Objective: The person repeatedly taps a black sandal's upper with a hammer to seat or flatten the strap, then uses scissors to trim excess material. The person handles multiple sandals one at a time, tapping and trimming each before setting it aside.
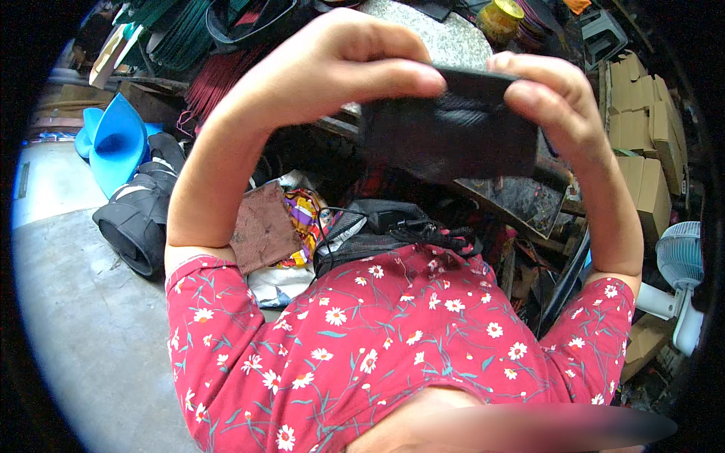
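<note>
Both hands are raised in front of me, holding up a black, flat, roughly rectangular piece (pixel 453 136) by its upper edge. It looks like leather or cloth, but its exact kind does not show. My left hand (pixel 362 57) pinches the upper left part, thumb on the near side. At the upper right corner, my right hand (pixel 559 90) grips it between thumb and fingers. Below the held edge the piece hangs down. Behind it, a speckled grey-white round surface (pixel 434 34) is partly hidden.
Blue curved sheets (pixel 117 143) and black rolled material (pixel 140 219) lie at the left on the grey floor (pixel 98 317). Brown cardboard boxes (pixel 638 124) are stacked at the right above a fan (pixel 680 260). A dark work surface (pixel 521 200) sits beyond my lap, beside a brown block (pixel 264 230).
</note>
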`<control>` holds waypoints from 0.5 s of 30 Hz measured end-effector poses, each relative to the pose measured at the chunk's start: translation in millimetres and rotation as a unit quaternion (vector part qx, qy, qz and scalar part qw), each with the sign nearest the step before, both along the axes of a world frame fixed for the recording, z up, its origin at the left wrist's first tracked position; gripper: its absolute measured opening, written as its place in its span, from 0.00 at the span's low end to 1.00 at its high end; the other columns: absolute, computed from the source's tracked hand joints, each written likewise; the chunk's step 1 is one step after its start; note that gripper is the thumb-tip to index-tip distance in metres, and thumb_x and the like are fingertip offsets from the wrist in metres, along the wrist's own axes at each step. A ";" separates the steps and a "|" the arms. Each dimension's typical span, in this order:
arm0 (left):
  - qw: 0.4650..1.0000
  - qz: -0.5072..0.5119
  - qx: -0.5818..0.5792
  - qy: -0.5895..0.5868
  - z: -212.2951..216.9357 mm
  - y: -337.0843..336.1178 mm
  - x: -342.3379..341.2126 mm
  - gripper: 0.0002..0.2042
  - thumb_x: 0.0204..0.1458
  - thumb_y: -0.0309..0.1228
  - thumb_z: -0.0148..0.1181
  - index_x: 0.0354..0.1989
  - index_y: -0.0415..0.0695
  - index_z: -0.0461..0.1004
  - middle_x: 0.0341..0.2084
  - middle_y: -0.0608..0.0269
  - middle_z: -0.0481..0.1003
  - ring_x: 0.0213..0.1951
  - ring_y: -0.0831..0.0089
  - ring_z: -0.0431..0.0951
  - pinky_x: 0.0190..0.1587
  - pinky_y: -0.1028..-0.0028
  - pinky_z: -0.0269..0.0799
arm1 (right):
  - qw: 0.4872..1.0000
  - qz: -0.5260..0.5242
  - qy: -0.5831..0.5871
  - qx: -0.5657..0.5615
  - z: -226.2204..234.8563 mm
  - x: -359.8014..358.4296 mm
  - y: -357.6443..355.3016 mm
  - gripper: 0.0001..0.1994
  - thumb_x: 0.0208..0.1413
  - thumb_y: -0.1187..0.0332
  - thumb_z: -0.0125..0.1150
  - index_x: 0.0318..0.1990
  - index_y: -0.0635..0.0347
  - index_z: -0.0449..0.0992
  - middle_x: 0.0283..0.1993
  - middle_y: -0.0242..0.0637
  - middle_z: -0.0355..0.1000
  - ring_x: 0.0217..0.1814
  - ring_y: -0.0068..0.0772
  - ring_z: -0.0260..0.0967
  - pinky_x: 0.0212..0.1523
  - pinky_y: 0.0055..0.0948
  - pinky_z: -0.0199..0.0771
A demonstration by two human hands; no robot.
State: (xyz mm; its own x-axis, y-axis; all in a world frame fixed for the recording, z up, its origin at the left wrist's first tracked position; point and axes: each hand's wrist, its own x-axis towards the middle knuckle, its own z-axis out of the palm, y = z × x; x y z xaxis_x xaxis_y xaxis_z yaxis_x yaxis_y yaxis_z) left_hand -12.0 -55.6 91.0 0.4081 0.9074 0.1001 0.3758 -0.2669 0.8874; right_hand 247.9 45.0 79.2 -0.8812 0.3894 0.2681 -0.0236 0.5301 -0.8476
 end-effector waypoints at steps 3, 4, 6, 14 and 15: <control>0.992 -0.026 -0.045 -0.111 -9.0 -3.4 1.2 0.16 0.57 0.41 0.63 0.32 0.38 0.75 0.17 0.66 0.67 0.26 0.85 0.65 0.29 0.74 0.65 | 0.999 0.019 -0.011 0.041 -1.4 -4.9 19.7 0.13 0.63 0.61 0.58 0.39 0.64 0.79 0.29 0.30 0.71 0.34 0.21 0.66 0.37 0.24 0.66; 0.997 -0.009 -0.007 -0.082 -11.5 -2.6 2.9 0.15 0.57 0.40 0.63 0.32 0.38 0.76 0.17 0.67 0.67 0.26 0.85 0.66 0.29 0.74 0.65 | 0.994 0.023 -0.040 0.095 -2.1 -9.6 24.7 0.13 0.63 0.61 0.58 0.40 0.64 0.79 0.30 0.31 0.72 0.35 0.21 0.67 0.39 0.24 0.67; 0.997 0.018 0.070 -0.003 -13.6 -0.9 6.8 0.15 0.57 0.40 0.63 0.32 0.38 0.76 0.17 0.67 0.67 0.26 0.85 0.67 0.29 0.75 0.65 | 0.959 0.027 0.021 0.280 -4.7 -16.9 25.7 0.15 0.63 0.59 0.58 0.45 0.64 0.78 0.33 0.34 0.74 0.37 0.27 0.69 0.42 0.25 0.68; 0.998 0.013 -0.053 0.034 -1.9 1.3 -4.8 0.14 0.60 0.38 0.62 0.32 0.38 0.77 0.23 0.79 0.67 0.27 0.88 0.65 0.28 0.83 0.60 | 0.997 0.030 -0.044 0.054 12.4 -5.1 12.9 0.15 0.66 0.60 0.52 0.38 0.64 0.75 0.28 0.36 0.67 0.32 0.27 0.64 0.37 0.26 0.66; 0.999 0.005 0.022 -0.035 -4.7 3.1 -3.6 0.15 0.61 0.39 0.61 0.32 0.38 0.76 0.22 0.80 0.67 0.26 0.88 0.64 0.28 0.81 0.59 | 0.997 0.003 -0.055 -0.052 19.4 -4.2 19.6 0.12 0.64 0.65 0.53 0.38 0.69 0.73 0.37 0.28 0.71 0.39 0.22 0.67 0.43 0.24 0.68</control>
